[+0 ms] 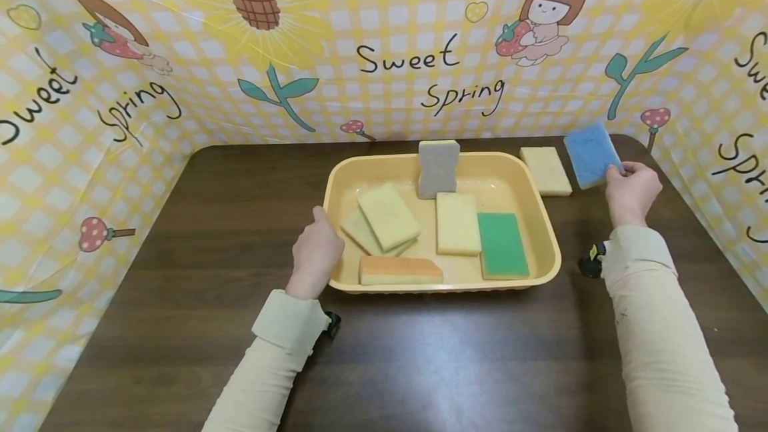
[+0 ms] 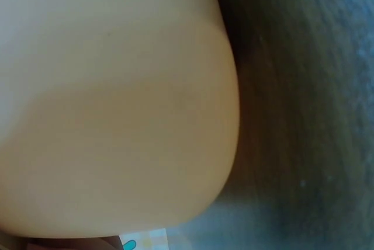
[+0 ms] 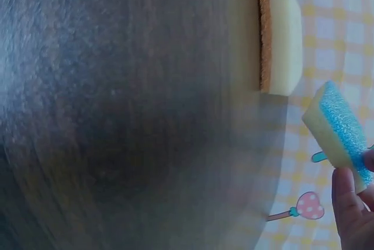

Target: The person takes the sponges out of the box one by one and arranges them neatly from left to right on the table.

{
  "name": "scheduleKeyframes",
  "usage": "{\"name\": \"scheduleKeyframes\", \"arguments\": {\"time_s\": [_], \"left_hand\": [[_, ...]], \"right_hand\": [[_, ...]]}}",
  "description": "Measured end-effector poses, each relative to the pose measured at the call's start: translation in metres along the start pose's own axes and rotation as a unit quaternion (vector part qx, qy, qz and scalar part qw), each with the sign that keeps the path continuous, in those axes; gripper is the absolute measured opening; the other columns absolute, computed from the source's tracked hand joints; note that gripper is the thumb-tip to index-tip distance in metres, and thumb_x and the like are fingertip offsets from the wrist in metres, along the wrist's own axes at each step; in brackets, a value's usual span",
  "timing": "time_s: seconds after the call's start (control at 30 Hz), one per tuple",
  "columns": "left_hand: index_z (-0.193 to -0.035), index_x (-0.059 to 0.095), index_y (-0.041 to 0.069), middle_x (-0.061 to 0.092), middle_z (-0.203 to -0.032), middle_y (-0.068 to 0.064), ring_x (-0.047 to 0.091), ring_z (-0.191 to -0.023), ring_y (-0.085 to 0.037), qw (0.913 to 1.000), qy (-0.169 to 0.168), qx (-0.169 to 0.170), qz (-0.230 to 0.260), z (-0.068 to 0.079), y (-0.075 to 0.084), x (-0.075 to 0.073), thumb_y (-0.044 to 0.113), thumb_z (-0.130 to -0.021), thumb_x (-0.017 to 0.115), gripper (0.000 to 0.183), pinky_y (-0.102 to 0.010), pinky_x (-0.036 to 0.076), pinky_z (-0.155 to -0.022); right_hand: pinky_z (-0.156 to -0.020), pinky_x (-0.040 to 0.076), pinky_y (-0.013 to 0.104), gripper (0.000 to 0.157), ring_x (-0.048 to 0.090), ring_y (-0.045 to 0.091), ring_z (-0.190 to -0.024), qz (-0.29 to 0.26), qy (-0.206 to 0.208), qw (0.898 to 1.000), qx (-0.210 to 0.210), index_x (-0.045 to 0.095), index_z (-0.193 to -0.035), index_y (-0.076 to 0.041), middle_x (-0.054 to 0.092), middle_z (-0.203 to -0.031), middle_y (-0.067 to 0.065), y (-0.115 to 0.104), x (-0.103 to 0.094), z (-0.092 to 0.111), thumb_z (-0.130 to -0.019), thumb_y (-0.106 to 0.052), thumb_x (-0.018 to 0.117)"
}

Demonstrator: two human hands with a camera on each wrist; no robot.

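My right hand (image 1: 633, 193) pinches a blue-faced sponge (image 1: 593, 155) by its near corner, right of the tray. In the right wrist view this sponge (image 3: 338, 128) shows a pale yellow layer under the blue and is tilted between thumb and fingers. Beside it on the table lies a pale yellow sponge (image 1: 546, 171), with a brown layer beneath in the right wrist view. My left hand (image 1: 317, 253) grips the left rim of a yellow tray (image 1: 549, 245). In the left wrist view the tray's wall (image 2: 128, 133) fills much of the picture and the fingers are hidden.
Several sponges lie in the tray: a green one (image 1: 504, 245), a pale one (image 1: 458, 224), two overlapping pale ones (image 1: 389, 217) and an orange-topped one (image 1: 401, 269). A grey sponge (image 1: 438, 169) stands upright at the back rim. Patterned cloth (image 1: 384, 32) hangs behind the table (image 1: 420, 359).
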State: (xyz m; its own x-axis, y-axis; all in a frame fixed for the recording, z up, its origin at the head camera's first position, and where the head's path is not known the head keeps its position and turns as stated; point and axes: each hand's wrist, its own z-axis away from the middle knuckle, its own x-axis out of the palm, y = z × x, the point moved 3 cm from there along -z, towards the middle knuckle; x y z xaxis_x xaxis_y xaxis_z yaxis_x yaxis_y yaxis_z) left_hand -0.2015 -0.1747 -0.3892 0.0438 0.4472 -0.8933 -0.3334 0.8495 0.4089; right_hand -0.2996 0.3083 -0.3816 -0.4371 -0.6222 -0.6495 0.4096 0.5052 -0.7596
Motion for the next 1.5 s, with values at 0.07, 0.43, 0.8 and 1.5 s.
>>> {"name": "scheduleKeyframes", "arguments": {"time_s": [0.07,0.43,0.8,1.5], "left_hand": [[-0.122,0.033,-0.003,0.061,-0.082,-0.022,0.058,-0.067,-0.03,1.0,0.002,0.003,-0.002,0.0,0.0,0.0,0.007,-0.087,0.045,0.038,-0.041,0.042,-0.054],[-0.12,0.034,-0.003,0.06,-0.08,-0.021,0.058,-0.065,-0.031,1.0,0.002,0.002,-0.008,0.0,-0.003,0.0,0.007,-0.088,0.045,0.036,-0.041,0.042,-0.054],[-0.12,0.033,-0.004,0.061,-0.081,-0.023,0.059,-0.065,-0.031,0.9999,0.002,0.006,-0.01,0.001,-0.001,-0.001,0.006,-0.087,0.045,0.036,-0.041,0.043,-0.054],[-0.126,0.032,-0.003,0.061,-0.081,-0.02,0.057,-0.064,-0.028,1.0,-0.004,0.002,-0.009,0.0,-0.001,0.002,0.007,-0.088,0.046,0.042,-0.037,0.04,-0.052]], "right_hand": [[-0.073,0.038,0.015,0.046,0.037,-0.006,-0.07,0.002,0.001,1.0,0.005,0.057,-0.131,-0.006,0.047,-0.085,-0.014,0.001,0.003,0.0,-0.093,-0.032,0.05],[-0.099,0.04,0.025,0.044,0.053,0.015,-0.104,-0.059,0.03,0.996,0.054,0.058,-0.13,-0.007,0.057,-0.101,-0.004,0.011,0.018,-0.002,-0.092,-0.029,0.054],[-0.112,0.032,0.036,0.059,0.038,0.036,-0.133,-0.016,-0.065,0.995,0.067,0.048,-0.135,0.004,0.046,-0.14,0.025,0.023,0.017,-0.003,-0.086,-0.027,0.057],[-0.117,0.022,0.044,0.06,0.025,0.047,-0.139,0.093,-0.134,0.986,0.032,0.03,-0.143,0.009,0.03,-0.147,0.034,0.022,0.019,-0.006,-0.097,-0.03,0.038]]}}
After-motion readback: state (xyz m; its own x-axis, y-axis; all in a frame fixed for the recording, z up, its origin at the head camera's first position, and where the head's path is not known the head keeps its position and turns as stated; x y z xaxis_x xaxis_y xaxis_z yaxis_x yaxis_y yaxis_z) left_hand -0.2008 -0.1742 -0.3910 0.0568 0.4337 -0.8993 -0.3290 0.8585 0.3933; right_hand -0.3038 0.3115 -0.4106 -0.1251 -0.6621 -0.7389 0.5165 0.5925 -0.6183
